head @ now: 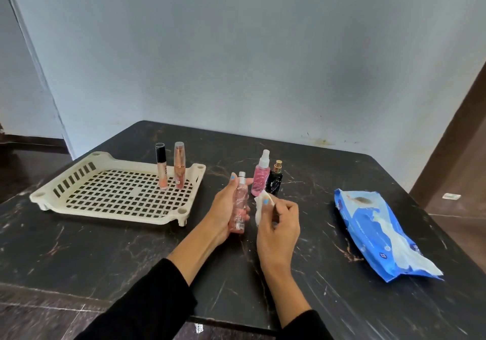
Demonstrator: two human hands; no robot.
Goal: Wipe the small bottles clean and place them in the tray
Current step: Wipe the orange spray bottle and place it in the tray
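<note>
My left hand (pixel 223 209) grips a clear pink bottle (pixel 239 208) with a silver cap, held upright over the table's middle. Just to its right, my right hand (pixel 278 230) pinches a white wipe (pixel 261 207), which is close beside the bottle. A cream slotted tray (pixel 105 195) lies at the left. Two slim tubes stand upright in its far right corner: one with a black cap (pixel 161 166), one with a rose-gold cap (pixel 179 165). Behind my hands a pink spray bottle (pixel 260 174) and a small black bottle (pixel 274 180) stand on the table.
A blue pack of wet wipes (pixel 378 237) lies at the right with a wipe sticking out of its near end. The dark marble table (pixel 79 247) ends at a pale wall behind. A dark wooden door frame (pixel 452 140) rises at the far right.
</note>
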